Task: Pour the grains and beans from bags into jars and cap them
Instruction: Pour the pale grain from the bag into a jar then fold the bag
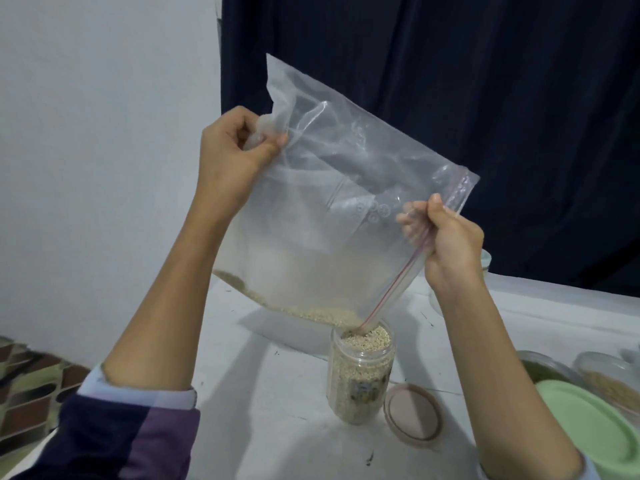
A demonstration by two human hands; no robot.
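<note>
A large clear zip bag (pixel 332 209) hangs tilted over the white table, with a thin layer of pale grains (pixel 304 311) along its lower edge. My left hand (pixel 232 150) pinches the bag's upper left corner. My right hand (pixel 446 237) grips the red-striped zip edge on the right. The bag's lowest corner dips into the mouth of a clear plastic jar (pixel 360 372) that is filled almost to the rim with the same pale grains. A brownish round lid (pixel 414 414) lies flat on the table just right of the jar.
At the right edge lie a pale green lid (pixel 588 431), a container of green beans (pixel 543 370) and a container of tan grains (pixel 609 379). A white bowl (pixel 485 261) shows behind my right hand. The white table (pixel 277 393) ends at the left above a patterned floor.
</note>
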